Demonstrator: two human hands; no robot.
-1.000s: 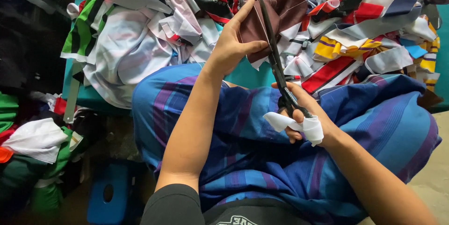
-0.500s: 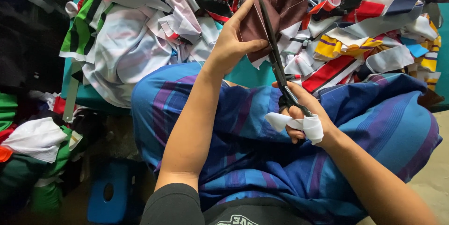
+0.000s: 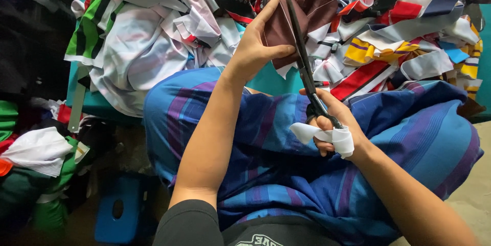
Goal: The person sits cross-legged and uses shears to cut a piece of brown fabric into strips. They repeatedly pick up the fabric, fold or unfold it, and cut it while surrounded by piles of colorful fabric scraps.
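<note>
My left hand (image 3: 255,46) grips a folded piece of dark maroon cloth (image 3: 312,8), held up over my lap. My right hand (image 3: 332,128), with white cloth strips wrapped around its fingers, holds long black scissors (image 3: 304,59) by the handles. The blades point up and away and lie along the right edge of the maroon cloth, close to my left thumb. Both forearms reach out over the blue and purple striped garment (image 3: 399,143) that covers my knees.
A heap of cut fabric pieces (image 3: 169,31) in white, red, yellow, green and navy covers a teal surface (image 3: 268,80) ahead. More scraps (image 3: 36,149) lie at the lower left beside a blue stool (image 3: 117,210). Bare floor (image 3: 473,205) shows at the right.
My left thumb has shifted slightly on the maroon cloth; the scissors and both arms stay almost where they were.
</note>
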